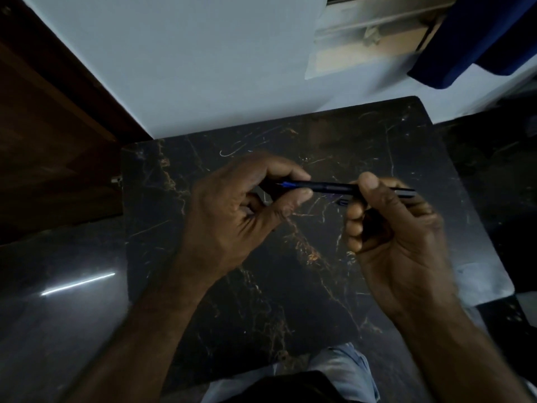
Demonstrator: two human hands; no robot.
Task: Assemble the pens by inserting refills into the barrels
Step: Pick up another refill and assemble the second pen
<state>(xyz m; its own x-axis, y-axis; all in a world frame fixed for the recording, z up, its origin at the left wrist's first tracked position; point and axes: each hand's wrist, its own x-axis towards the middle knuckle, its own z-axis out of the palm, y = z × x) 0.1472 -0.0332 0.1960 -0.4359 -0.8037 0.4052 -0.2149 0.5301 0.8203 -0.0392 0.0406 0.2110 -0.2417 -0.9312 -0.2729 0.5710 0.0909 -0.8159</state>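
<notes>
Item, centre of frame: one dark barrel [328, 188], held level above the table [203, 158], running left to right between my two hands. Item, at its left end: one blue refill [286, 184], a short length of it showing outside the barrel mouth, the rest either inside or hidden by my fingers; I could not tell how deep it sat. My left hand [241, 205], centre-left, was curled, with thumb and forefinger pinching at that blue end. My right hand [398, 234], centre-right, gripped the barrel near its right end, thumb on top and the other fingers folded under, the tail of the barrel poking out past it toward the right edge of the frame. Item, just below the barrel and beside my right fingers: a small dark piece [343, 202], too blurred to name; whether I held it or it lay on the table I could not tell. Surroundings: marbled black table top filling the middle, pale wall [174, 68] above it, wooden door [43, 141] at the upper left, blue cloth [479, 39] hanging at the upper right. Status, as I judged it: one pen in mid-assembly, refill entered but not seated, the push home yet to do, and any tip or cap after that. No other barrels, refills or finished pens showed in view, so the count done and the count left could not be entered.
</notes>
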